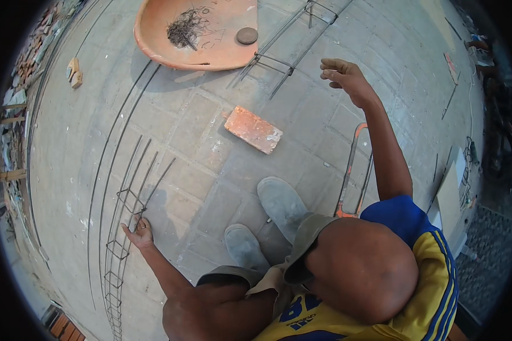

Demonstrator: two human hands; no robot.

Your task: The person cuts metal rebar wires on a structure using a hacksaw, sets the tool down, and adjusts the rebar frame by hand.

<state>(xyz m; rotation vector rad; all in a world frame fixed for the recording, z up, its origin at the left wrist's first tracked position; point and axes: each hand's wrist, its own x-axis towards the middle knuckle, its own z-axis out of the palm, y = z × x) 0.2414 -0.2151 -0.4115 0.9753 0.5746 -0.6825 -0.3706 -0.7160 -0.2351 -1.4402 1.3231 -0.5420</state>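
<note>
At the left, a long narrow rebar cage (113,278) with square stirrups runs from the lower edge up to its free bar ends. My left hand (140,233) is closed around its near side bar, just below the uppermost stirrup, thumb and fingers on either side. My right hand (347,80) is raised over the paving at the right, holding nothing, its fingers slightly bent and apart. Nearest to it is the end of a second rebar frame (290,71). Between my hands, an orange brick (253,130) lies on the ground.
An orange wheelbarrow tray (153,54) at the top holds a heap of dark wire ties (184,31) and a round dark disc (247,36). Loose long bars (114,122) lie at the left, near wooden blocks (74,73). An orange-ended metal frame (351,170) lies by my right arm.
</note>
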